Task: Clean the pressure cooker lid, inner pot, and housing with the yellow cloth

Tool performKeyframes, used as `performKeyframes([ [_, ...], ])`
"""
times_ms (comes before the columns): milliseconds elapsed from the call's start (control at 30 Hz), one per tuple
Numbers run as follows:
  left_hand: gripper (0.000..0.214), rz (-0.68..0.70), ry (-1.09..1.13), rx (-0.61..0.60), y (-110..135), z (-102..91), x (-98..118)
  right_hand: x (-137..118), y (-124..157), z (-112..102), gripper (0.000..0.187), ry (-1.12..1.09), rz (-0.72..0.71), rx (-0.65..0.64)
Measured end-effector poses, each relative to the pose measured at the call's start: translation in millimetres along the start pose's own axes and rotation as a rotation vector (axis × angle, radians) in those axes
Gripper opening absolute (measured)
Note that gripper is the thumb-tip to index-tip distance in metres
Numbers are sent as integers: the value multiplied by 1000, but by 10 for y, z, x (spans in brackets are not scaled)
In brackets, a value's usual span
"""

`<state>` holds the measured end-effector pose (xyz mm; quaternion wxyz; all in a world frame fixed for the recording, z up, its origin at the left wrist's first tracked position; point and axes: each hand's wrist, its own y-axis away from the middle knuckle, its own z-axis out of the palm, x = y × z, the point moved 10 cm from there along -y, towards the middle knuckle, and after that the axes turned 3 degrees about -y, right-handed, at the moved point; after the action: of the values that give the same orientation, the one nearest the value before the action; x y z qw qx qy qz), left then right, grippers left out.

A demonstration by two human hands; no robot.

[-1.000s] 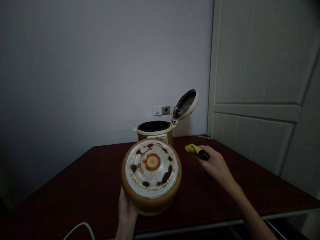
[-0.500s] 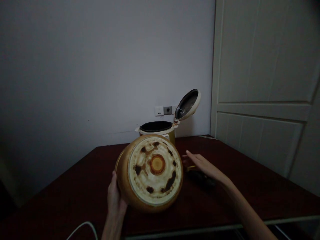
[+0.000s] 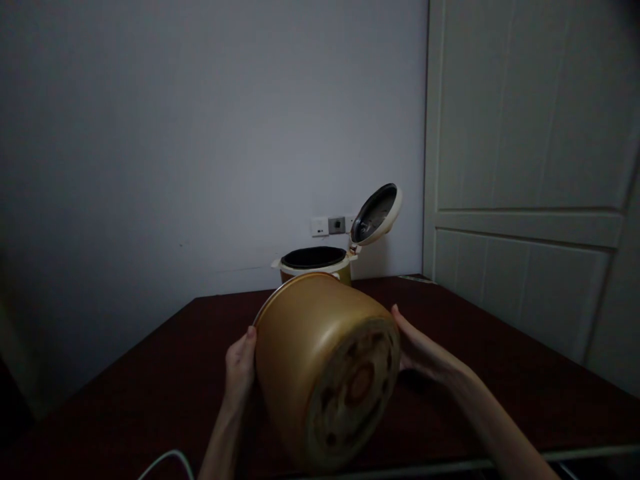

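A gold rice cooker inner pot [image 3: 305, 333] is tilted on its side above the table, its rim toward the left and its brown-stained base facing right and toward me. My left hand [image 3: 241, 363] is closed on the rim, thumb on the outside. At the far right of the base, my right hand [image 3: 420, 350] rests against the pot's edge with the thumb up; its other fingers are hidden behind the pot. Behind the pot stands the rice cooker [image 3: 316, 257], its lid [image 3: 376, 215] raised and the dark inside partly visible.
The dark red table [image 3: 165, 360] runs back to a pale wall with sockets [image 3: 327, 226]. A white panelled door [image 3: 520, 167] stands on the right. At the lower left a white cable [image 3: 173, 455] curves over the near edge.
The pot has turned so that its base, earlier facing me, points right and its side shows. My right hand, apart from the pot before, now touches it.
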<state>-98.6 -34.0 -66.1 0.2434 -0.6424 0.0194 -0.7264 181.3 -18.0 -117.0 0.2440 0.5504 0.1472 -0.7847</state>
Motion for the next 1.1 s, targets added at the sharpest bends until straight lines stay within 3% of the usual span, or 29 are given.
performKeyframes([
  [133, 57, 172, -174, -128, -116, 101, 222, 99, 51, -82, 70, -45, -21, 4],
  [267, 56, 270, -338, -232, -183, 172, 421, 83, 91, -131, 71, 10, -171, 0],
  [400, 45, 298, -259, -234, -206, 146, 512, 54, 101, -82, 100, 65, -304, -28],
  [567, 37, -76, 41, -74, -283, -39, -27, 42, 33, -77, 130, 179, -437, -8],
  [733, 42, -339, 306, -208, -198, 157, -540, 125, 14, -40, 125, 328, -444, 5],
  [900, 63, -359, 487, -366, -147, 312, -734, 219, 17, -140, 123, 512, -400, 111],
  [1100, 67, -355, 504, -373, -176, 436, -805, 304, -33, -294, 123, 493, -394, 126],
])
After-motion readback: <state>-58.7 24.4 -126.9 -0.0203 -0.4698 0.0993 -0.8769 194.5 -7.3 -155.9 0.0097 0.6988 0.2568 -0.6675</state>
